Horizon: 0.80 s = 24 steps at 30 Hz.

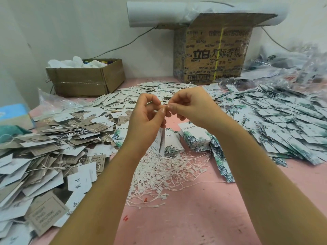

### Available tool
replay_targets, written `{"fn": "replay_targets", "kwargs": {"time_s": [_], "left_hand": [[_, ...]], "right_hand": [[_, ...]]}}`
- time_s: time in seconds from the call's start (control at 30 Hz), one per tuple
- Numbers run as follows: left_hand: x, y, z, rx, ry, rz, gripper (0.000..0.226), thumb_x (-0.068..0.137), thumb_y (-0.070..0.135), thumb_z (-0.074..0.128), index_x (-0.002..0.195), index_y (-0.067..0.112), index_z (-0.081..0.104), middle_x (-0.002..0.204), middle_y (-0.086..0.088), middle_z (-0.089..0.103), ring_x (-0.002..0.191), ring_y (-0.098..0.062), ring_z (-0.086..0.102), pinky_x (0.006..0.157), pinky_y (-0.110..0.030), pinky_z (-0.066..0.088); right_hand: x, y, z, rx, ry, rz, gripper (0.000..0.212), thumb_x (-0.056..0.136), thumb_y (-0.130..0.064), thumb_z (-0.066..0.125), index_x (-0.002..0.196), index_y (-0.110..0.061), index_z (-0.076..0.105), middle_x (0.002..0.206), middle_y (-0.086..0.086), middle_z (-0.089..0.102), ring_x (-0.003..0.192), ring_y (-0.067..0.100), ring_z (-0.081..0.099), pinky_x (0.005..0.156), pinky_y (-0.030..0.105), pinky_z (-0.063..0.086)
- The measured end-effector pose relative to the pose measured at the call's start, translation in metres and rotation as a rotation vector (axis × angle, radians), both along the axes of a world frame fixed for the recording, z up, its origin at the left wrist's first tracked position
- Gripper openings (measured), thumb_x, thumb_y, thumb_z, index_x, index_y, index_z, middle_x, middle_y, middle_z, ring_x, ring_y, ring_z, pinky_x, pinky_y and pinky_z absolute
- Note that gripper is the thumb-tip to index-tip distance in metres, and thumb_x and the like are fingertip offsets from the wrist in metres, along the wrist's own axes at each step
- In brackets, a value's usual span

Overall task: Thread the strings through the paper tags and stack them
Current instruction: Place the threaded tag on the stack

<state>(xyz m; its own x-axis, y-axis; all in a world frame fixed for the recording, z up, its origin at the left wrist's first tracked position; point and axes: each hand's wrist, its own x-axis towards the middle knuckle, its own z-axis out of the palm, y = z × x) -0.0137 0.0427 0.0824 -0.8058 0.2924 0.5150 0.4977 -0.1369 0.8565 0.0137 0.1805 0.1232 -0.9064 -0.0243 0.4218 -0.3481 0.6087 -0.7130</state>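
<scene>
Both hands are up over the pink table (194, 218), fingertips meeting in the middle. The left hand (146, 117) has its fingers curled in and grips a couple of paper tags (160, 140), which hang straight down, edge-on to the camera, white with a bit of green leaf print. The right hand (191, 105) has thumb and forefinger pinched tight, touching the left fingertips, with the other fingers curled under. Whatever's in that pinch is too small to make out.

Right below the hands there's a tangled heap of white strings (164, 172) with little plastic ends. Just behind that sit two neat stacks of leaf-print tags (194, 137). There's a big loose pile of grey and white tags (44, 147) on the left, some with strings already through them, and a huge spread of leaf-print tags (283, 117) on the right. At the back are a printed cardboard box (212, 53) and a smaller open box (85, 76).
</scene>
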Motion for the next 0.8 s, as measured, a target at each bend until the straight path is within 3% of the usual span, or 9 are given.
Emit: {"fn": "replay_targets", "kwargs": {"time_s": [0.2,0.27,0.37,0.53,0.8], "left_hand": [[0.0011,-0.0018,0.0001,-0.083,0.086,0.047,0.028,0.092,-0.002,0.053,0.085,0.023,0.042,0.066,0.010,0.067,0.058,-0.010,0.056,0.058,-0.021,0.049],[0.0007,-0.0028,0.0007,-0.099,0.094,0.048,0.028,0.091,-0.002,0.053,0.085,0.023,0.042,0.067,0.007,0.067,0.061,-0.014,0.057,0.061,-0.026,0.049],[0.0009,-0.0030,0.0011,-0.078,0.066,0.035,0.026,0.091,-0.002,0.054,0.086,0.021,0.045,0.067,0.006,0.067,0.057,-0.011,0.058,0.057,-0.022,0.050],[-0.0013,-0.0035,-0.0007,-0.028,-0.020,0.085,0.012,0.087,0.008,0.063,0.087,0.019,0.067,0.071,0.002,0.069,0.053,-0.008,0.058,0.054,-0.022,0.050],[-0.0026,-0.0062,0.0000,-0.104,-0.010,0.082,0.016,0.087,0.010,0.065,0.078,0.023,0.067,0.061,0.010,0.059,0.048,-0.008,0.050,0.049,-0.019,0.043]], "right_hand": [[0.0001,0.0012,-0.0007,-0.122,-0.035,0.045,0.020,0.085,-0.006,0.063,0.069,-0.017,0.063,0.058,-0.003,0.061,0.046,0.002,0.051,0.048,0.017,0.046],[0.0002,0.0009,-0.0011,-0.106,-0.047,0.042,0.020,0.086,-0.007,0.063,0.069,-0.018,0.062,0.058,-0.003,0.061,0.046,0.002,0.050,0.047,0.016,0.045],[0.0004,-0.0011,-0.0013,-0.057,-0.064,0.038,0.021,0.089,-0.008,0.059,0.070,-0.017,0.059,0.062,-0.001,0.060,0.045,0.003,0.050,0.046,0.014,0.042],[0.0003,-0.0019,-0.0009,-0.059,-0.030,0.009,0.019,0.090,-0.011,0.057,0.072,-0.018,0.057,0.063,-0.002,0.057,0.046,0.001,0.052,0.049,0.016,0.044],[-0.0005,0.0015,-0.0019,-0.097,-0.048,0.001,0.014,0.085,-0.010,0.065,0.072,-0.015,0.064,0.059,-0.002,0.060,0.048,0.008,0.055,0.056,0.029,0.051]]}}
